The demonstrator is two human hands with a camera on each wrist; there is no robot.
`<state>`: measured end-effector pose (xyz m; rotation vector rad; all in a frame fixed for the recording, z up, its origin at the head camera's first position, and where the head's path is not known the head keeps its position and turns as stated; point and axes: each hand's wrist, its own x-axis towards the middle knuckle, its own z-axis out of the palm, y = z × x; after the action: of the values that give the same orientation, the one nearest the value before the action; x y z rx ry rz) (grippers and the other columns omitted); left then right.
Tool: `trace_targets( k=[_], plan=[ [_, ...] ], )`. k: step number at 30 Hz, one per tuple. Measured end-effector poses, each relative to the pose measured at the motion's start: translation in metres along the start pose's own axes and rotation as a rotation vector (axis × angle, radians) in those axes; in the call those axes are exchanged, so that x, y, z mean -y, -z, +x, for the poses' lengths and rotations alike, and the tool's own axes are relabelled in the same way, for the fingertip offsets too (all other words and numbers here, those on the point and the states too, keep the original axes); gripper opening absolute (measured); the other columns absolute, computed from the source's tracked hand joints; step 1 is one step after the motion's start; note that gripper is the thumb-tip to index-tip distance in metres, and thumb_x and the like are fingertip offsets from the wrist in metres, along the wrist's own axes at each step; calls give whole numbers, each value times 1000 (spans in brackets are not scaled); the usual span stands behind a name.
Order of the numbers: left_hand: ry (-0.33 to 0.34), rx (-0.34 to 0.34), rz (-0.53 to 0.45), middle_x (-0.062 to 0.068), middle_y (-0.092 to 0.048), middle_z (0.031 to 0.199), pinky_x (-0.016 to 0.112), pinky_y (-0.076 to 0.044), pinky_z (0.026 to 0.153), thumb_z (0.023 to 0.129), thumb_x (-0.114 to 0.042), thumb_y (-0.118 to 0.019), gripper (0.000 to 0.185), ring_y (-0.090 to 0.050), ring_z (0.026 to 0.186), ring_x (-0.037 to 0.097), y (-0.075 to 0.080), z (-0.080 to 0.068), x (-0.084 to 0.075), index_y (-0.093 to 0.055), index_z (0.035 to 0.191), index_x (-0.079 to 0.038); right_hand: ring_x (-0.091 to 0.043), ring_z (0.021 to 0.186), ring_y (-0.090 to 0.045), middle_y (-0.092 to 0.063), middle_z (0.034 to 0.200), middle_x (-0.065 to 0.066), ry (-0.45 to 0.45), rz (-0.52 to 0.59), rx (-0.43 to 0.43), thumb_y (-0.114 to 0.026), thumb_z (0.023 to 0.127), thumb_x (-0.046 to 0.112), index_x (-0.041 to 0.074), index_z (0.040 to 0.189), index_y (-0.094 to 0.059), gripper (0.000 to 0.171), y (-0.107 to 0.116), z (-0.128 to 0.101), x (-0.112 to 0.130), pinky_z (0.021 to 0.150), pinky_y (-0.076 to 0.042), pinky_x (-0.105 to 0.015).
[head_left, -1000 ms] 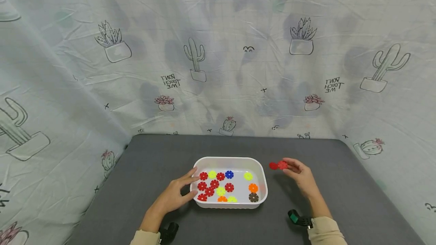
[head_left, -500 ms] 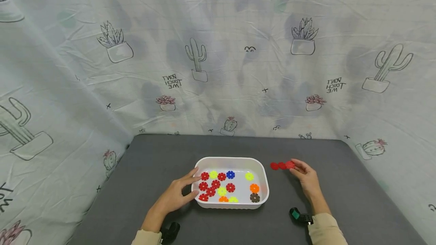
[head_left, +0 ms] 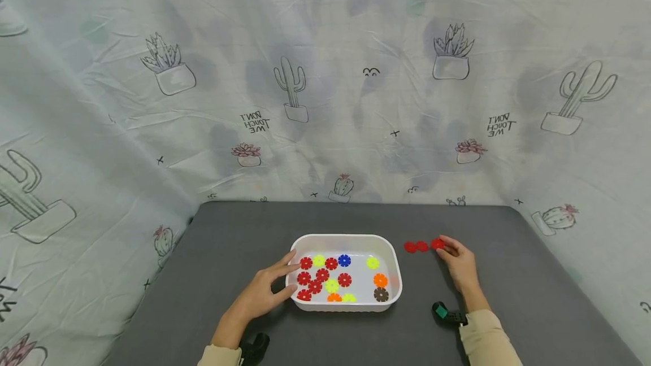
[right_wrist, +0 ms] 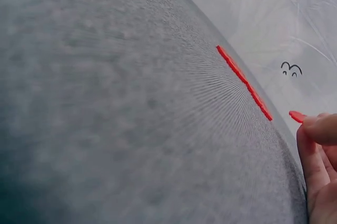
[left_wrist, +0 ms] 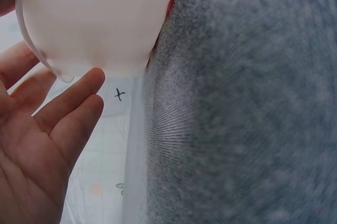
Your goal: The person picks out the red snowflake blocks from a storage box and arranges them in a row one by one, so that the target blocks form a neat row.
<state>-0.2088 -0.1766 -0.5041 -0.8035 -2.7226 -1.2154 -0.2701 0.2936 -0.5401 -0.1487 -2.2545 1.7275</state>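
Observation:
A white tray (head_left: 393, 264) sits mid-table holding several flower-shaped discs: red (head_left: 344, 280), yellow, orange, blue and brown. My left hand (head_left: 261, 290) rests against the tray's left wall with relaxed, straight fingers (left_wrist: 79, 103) beside the tray (left_wrist: 95, 19). Right of the tray, two joined red discs (head_left: 416, 247) lie flat on the cloth, and they show edge-on as the red discs (right_wrist: 245, 83) in the right wrist view. My right hand (head_left: 458, 261) pinches a third red disc (head_left: 437, 244) at its fingertips (right_wrist: 316, 126), a little apart from the pair. Only the edge of that disc (right_wrist: 296, 116) shows there.
The grey table top (head_left: 534, 298) ends at a cactus-print cloth (head_left: 325, 100), which hangs behind and on both sides. Black wrist mounts (head_left: 447, 315) sit at both cuffs.
My right hand set the red pair down on the cloth and shifted right. A third red disc now lies at its fingertips, slightly apart from the pair. The left hand stayed on the tray.

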Motion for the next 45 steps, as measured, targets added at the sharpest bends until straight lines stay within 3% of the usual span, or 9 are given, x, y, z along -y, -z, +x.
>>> trace_targets(
  k=[3, 5, 12, 16, 20, 23, 26, 31, 45],
  plan=[
    [2, -5, -2, 5, -38, 151, 57, -40, 101, 88, -29, -65, 47, -42, 134, 28, 0, 1, 0, -59, 130, -10, 16, 88, -50, -59, 124, -23, -14, -89, 1, -60, 91, 3, -4, 131, -52, 41, 0, 4, 1, 72, -43, -3],
    [1, -7, -6, 5, -38, 151, 57, -39, 101, 88, -29, -65, 47, -42, 134, 28, 0, 1, 1, -59, 130, -10, 17, 87, -49, -55, 127, -30, -17, -122, 6, -59, 92, 5, -5, 131, -52, 41, 0, 5, 1, 72, -41, -1],
    [-9, -9, -1, 5, -37, 151, 57, -40, 100, 89, -33, -64, 48, -42, 134, 27, 0, 2, 2, -59, 130, -10, 13, 89, -51, -58, 124, -30, -8, -224, 25, -61, 90, 3, -6, 129, -54, 41, 1, 6, 3, 72, -40, -1],
    [-2, -6, 0, 5, -37, 151, 57, -40, 101, 89, -34, -64, 48, -41, 134, 27, 1, 2, 1, -59, 130, -10, -8, 97, -60, -60, 121, -27, -9, -312, 28, -62, 90, 4, -4, 128, -56, 40, 0, 7, 4, 72, -40, -3],
    [5, -6, -1, 5, -37, 151, 57, -40, 101, 89, -33, -64, 48, -41, 134, 27, 2, 2, 1, -59, 130, -10, -32, 110, -59, -60, 123, -25, -15, -394, 26, -61, 90, 7, -1, 129, -57, 40, -1, 7, 6, 82, -47, -19],
    [9, -8, 7, 4, -38, 151, 56, -40, 100, 89, -33, -64, 48, -42, 134, 27, 2, 3, 1, -59, 130, -10, -35, 112, -58, -60, 124, -24, -11, -422, 15, -61, 90, 7, 0, 129, -57, 40, -1, 8, 6, 86, -48, -29],
    [13, -2, 12, 4, -37, 151, 57, -40, 100, 89, -34, -63, 48, -42, 134, 27, 2, 3, 1, -59, 130, -10, -35, 112, -59, -60, 125, -23, -16, -422, 3, -62, 90, 8, 1, 130, -56, 40, -2, 7, 6, 80, -46, -16],
    [20, 8, 11, 5, -37, 152, 57, -40, 101, 89, -33, -63, 47, -42, 134, 27, 1, 2, 1, -59, 131, -10, -35, 116, -57, -57, 128, -25, -37, -372, -11, -61, 91, 6, -1, 132, -54, 42, -3, 5, 6, 69, -33, 2],
    [30, 6, 10, 3, -37, 151, 57, -39, 101, 88, -32, -64, 48, -41, 135, 28, 1, 3, 0, -59, 131, -11, -36, 124, -49, -52, 135, -24, -18, -241, -30, -64, 89, 7, -3, 135, -50, 49, -5, 2, 6, 76, -33, 7]
  ],
)
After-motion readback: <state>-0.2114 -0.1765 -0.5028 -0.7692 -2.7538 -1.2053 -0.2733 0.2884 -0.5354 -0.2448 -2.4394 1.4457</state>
